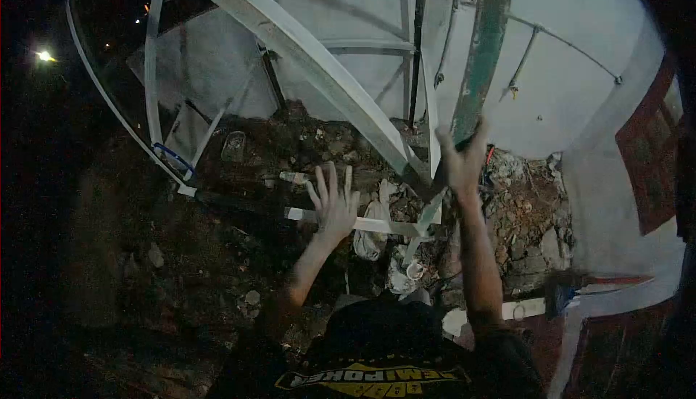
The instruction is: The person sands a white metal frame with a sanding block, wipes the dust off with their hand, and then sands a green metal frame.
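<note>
Left hand: we see our left hand (333, 204) held out flat with all its fingers spread wide, holding nothing.
Left hand's place: it lies over the near end of a white crossbar (388, 226); we cannot tell whether the palm presses on the bar or hangs just above it.
Right hand: our right hand (464, 158) is raised higher, its fingers and thumb curled around the lower part of a green pole (484, 43).
Green pole: it runs steeply upward from our grip to the top edge of the view, leaning slightly to the right.
White crossbar: it lies nearly level, low in the frame, and meets the other white bars just left of our right wrist.
White beam: a broad white beam (304, 47) slants down from the upper left to that same joint.
Ground: rubble (525, 214) and dark earth lie under the frame.
Backdrop: a pale wall (573, 87) stands behind the bars.
Distance: a small lamp (45, 56) shines in the dark at far left.
Body: our black shirt (377, 341) with yellow print fills the bottom edge.
</note>
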`<state>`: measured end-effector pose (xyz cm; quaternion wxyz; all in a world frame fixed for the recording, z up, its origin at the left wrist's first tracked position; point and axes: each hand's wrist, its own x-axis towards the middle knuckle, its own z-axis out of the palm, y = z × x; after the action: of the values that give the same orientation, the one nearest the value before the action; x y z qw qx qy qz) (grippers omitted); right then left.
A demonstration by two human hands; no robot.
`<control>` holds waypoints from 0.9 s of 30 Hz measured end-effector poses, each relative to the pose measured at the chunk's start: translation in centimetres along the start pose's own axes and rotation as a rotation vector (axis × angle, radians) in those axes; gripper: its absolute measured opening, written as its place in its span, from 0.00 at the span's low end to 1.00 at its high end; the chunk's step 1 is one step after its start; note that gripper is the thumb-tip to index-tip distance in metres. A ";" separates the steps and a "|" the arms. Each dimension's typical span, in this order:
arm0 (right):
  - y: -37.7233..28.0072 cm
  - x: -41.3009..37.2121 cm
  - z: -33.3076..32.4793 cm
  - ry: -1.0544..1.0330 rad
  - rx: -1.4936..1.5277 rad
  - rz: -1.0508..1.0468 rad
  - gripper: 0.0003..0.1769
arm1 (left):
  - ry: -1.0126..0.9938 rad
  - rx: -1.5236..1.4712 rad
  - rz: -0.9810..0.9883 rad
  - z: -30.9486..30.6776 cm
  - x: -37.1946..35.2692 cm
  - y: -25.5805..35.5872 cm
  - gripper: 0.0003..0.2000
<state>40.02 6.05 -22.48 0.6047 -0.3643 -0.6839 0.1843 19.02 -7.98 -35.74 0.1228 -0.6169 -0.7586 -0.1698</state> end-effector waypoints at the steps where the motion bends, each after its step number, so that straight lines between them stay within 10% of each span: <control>1: -0.4 1.4 -0.3 0.001 0.061 -0.067 0.42 | 0.057 0.061 -0.019 0.8 -0.5 -1.4 0.30; 7: -9.7 14.0 -2.2 0.034 0.371 -0.219 0.34 | -0.110 -0.117 0.124 7.4 -2.7 -6.3 0.29; 9: -9.9 15.7 -1.5 0.040 0.267 -0.242 0.34 | -0.584 -0.047 0.084 7.8 -3.4 -5.7 0.25; 13: -9.9 13.9 -1.8 0.014 -0.036 -0.056 0.19 | -0.331 -0.078 -0.009 11.5 -4.5 -5.8 0.26; 27: -10.0 13.7 -1.0 0.130 0.134 -0.075 0.12 | -0.549 -0.215 -0.132 13.5 -4.6 -6.3 0.32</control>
<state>38.16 9.10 -5.89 0.6774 -0.3084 -0.6422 0.1830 14.15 -7.74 -50.54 -0.1642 -0.5988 -0.7795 -0.0833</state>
